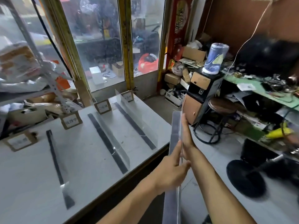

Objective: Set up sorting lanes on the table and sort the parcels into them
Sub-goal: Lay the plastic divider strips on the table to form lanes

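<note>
I hold a long clear divider with a dark base strip point(175, 128) edge-on, just off the table's right edge. My left hand point(171, 168) grips it low on the left side. My right hand point(186, 136) lies flat against its right face, higher up. On the grey table point(32, 183) stand two clear dividers on dark strips point(113, 143) point(137, 122), and a third dark strip point(58, 165) lies at the left with its clear panel barely visible. Cardboard lane labels point(71, 121) point(103, 107) point(127, 96) point(20, 141) stand along the far edge. No parcels lie on the table.
A metal shelf with parcels and bags point(24, 70) stands at the left. To the right are a water dispenser point(205, 88), a round stool point(221, 109), a cluttered green bench point(258, 88) and a black fan base point(246, 178) on the floor.
</note>
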